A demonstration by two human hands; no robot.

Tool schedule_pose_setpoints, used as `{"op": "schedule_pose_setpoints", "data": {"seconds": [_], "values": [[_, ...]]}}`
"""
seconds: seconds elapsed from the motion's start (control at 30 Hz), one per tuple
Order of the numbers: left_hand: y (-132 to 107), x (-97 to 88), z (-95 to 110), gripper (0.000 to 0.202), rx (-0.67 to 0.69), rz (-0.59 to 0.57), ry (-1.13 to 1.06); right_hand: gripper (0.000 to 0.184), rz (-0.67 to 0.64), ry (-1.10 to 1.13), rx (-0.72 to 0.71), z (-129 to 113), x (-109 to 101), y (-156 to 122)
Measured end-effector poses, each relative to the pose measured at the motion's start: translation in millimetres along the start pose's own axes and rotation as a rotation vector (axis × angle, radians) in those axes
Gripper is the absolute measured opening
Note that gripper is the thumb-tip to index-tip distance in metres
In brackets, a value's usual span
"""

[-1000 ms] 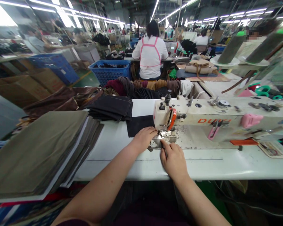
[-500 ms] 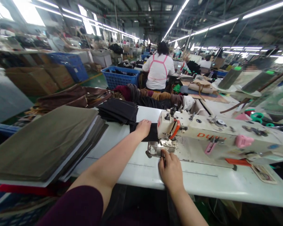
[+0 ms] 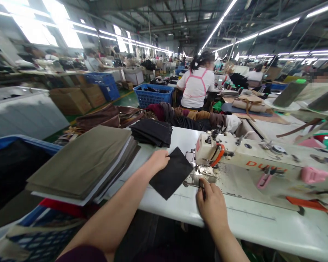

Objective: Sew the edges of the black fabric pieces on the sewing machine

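Observation:
My left hand [image 3: 159, 160] pinches the upper left edge of a black fabric piece [image 3: 172, 175], which lies turned at an angle on the white sewing table. The piece's right corner reaches close to the presser foot of the sewing machine [image 3: 234, 156]. Beside the metal plate [image 3: 191, 180] under the needle rests my right hand [image 3: 213, 203], its fingers curled. A dark shape shows between its thumb and forefinger, too hidden to name. Behind my left hand is a stack of black fabric pieces [image 3: 152, 131].
A thick stack of olive fabric [image 3: 83, 165] lies on the table's left. Blue baskets [image 3: 24, 140] stand beside it. Beyond the table are piled garments [image 3: 191, 115], a blue crate [image 3: 153, 96] and a seated person [image 3: 196, 87]. Thread cones [image 3: 291, 92] stand at right.
My left hand has drawn the black piece away from the needle, leftward and toward me, and the piece has turned. My right hand stays by the plate. The view has swung left.

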State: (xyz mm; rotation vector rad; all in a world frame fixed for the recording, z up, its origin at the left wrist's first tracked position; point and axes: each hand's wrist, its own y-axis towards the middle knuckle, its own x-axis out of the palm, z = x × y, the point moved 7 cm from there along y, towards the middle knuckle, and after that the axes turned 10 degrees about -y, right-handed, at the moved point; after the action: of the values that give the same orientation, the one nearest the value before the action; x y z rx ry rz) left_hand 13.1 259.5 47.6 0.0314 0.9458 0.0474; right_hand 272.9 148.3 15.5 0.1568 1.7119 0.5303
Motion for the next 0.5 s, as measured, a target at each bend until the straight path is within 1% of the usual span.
{"op": "schedule_pose_setpoints", "data": {"seconds": [0.07, 0.1, 0.2, 0.23, 0.27, 0.33, 0.4, 0.5], "values": [[-8.8, -21.0, -11.5, 0.016, -0.014, 0.043, -0.076, 0.037, 0.004, -0.011, -0.003, -0.4, -0.5, -0.3], [-11.1, -33.6, -17.0, 0.017, -0.031, 0.102, -0.194, 0.037, 0.005, -0.015, -0.004, -0.5, -0.7, -0.3], [-8.6, -69.2, -37.6, 0.02, -0.125, 0.383, -0.748, 0.037, 0.005, -0.023, -0.012, -0.6, -0.8, 0.4], [-4.2, -77.5, -44.5, 0.021, -0.157, 0.477, -0.904, 0.037, 0.006, -0.024, -0.014, -0.7, -1.0, 0.7], [2.2, -84.2, -50.3, 0.021, -0.184, 0.552, -0.997, 0.036, 0.008, -0.025, -0.016, -0.8, -1.2, 1.0], [18.5, -94.7, -58.4, 0.018, -0.226, 0.649, -1.022, 0.035, 0.014, -0.028, -0.022, -1.3, -2.1, 1.3], [33.3, -100.4, -66.7, 0.019, -0.271, 0.725, -1.04, 0.035, 0.024, -0.032, -0.027, -1.8, -3.2, 1.1], [43.3, -99.5, -73.8, 0.021, -0.305, 0.771, -1.022, 0.036, 0.034, -0.043, -0.031, -2.2, -3.7, 0.3]]}}
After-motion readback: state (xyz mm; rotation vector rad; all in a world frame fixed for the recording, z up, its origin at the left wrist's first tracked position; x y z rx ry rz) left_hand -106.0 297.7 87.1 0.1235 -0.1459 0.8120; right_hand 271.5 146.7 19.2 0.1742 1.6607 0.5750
